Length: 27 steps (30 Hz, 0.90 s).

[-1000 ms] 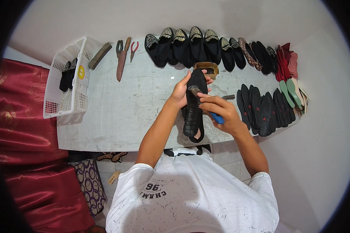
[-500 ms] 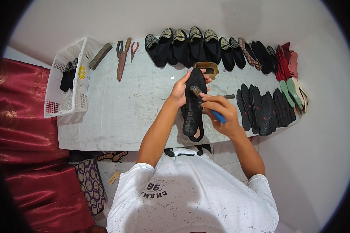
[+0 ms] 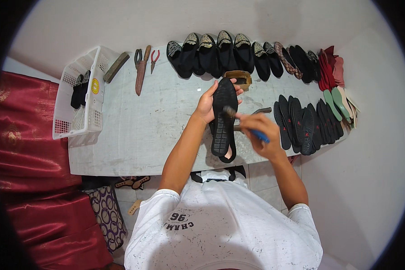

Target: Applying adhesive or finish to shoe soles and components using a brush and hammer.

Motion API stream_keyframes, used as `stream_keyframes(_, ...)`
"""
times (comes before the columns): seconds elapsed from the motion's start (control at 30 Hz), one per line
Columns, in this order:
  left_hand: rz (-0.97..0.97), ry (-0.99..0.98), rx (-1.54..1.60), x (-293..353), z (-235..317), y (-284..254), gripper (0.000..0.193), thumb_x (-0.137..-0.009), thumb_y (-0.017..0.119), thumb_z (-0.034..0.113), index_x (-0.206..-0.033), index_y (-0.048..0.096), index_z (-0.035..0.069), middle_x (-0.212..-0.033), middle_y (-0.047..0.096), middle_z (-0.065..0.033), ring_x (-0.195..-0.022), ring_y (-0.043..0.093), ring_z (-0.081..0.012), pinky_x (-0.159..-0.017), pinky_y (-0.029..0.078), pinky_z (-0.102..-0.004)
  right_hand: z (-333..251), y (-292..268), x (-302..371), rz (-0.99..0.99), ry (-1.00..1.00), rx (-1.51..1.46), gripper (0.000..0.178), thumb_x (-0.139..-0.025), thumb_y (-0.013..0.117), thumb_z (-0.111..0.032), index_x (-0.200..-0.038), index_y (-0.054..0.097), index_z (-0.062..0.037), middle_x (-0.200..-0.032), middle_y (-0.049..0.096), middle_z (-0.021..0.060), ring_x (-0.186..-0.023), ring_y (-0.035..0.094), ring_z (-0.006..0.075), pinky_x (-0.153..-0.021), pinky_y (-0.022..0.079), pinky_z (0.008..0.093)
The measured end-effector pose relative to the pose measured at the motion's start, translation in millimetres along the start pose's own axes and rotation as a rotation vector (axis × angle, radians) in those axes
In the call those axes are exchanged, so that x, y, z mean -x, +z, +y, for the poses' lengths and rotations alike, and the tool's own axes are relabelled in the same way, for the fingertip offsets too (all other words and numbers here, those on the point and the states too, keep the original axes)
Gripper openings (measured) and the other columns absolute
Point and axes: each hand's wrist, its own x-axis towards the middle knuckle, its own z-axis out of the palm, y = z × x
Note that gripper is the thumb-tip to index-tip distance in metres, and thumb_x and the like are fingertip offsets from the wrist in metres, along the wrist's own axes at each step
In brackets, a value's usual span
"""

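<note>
A black shoe is held sole-up above the pale worktop [image 3: 135, 130].

The black shoe [image 3: 223, 118] runs lengthwise away from the person. The left hand [image 3: 208, 102] grips its far end from the left side; the right hand [image 3: 256, 131], just right of it, is closed on a blue-handled brush [image 3: 245, 123] whose head touches the sole.
</note>
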Motion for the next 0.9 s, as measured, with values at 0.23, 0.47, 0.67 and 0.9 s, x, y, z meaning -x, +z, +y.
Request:
stream_keyframes(0.23, -0.034, -0.022, -0.011, -2, 0, 3, 0.059, -0.102, 0.027, 0.046, -0.139, 0.037, 0.001, -0.129, 0.053, -0.0197, -0.126, 0.049, -0.0312, -0.107, 0.041, -0.0438, 15, 14, -38, 0.119, -0.043, 0.2, 0.036, -0.065, 0.071, 0.008, -0.1, 0.065, -0.0019, -0.111, 0.064, 0.0161, -0.099, 0.065, 0.0345, -0.084, 0.053, 0.0376)
stream_keyframes(0.47, 0.061, 0.113, -0.106, 0, -4, 2, 0.057, -0.103, 0.029, 0.042, -0.134, 0.04, -0.005, -0.126, 0.054, -0.0203, -0.131, 0.044, -0.0363, -0.112, 0.035, -0.0444, -2, 28, 11, 0.036, 0.013, 0.182, 0.035, -0.065, 0.071, 0.009, -0.098, 0.064, -0.0014, -0.113, 0.063, 0.0149, -0.099, 0.066, 0.0329, -0.082, 0.055, 0.0375)
stream_keyframes(0.67, 0.044, 0.096, -0.13, 1, -2, 9, 0.06, -0.102, 0.03, 0.043, -0.137, 0.037, -0.005, -0.138, 0.045, -0.0196, -0.134, 0.04, -0.0343, -0.111, 0.036, -0.0443, -4, 3, -6, -0.01, 0.076, 0.072, 0.024, -0.075, 0.07, 0.007, -0.097, 0.064, 0.0, -0.102, 0.066, 0.0142, -0.089, 0.069, 0.0305, -0.074, 0.055, 0.0348)
stream_keyframes(0.9, -0.036, 0.069, -0.043, 2, 0, 9, 0.06, -0.102, 0.031, 0.041, -0.14, 0.033, -0.005, -0.146, 0.037, -0.0153, -0.136, 0.038, -0.0309, -0.11, 0.037, -0.0417, 14, 29, -18, 0.149, -0.03, 0.239, 0.025, -0.075, 0.069, 0.008, -0.097, 0.064, -0.0011, -0.104, 0.065, 0.0158, -0.095, 0.067, 0.0324, -0.08, 0.055, 0.0359)
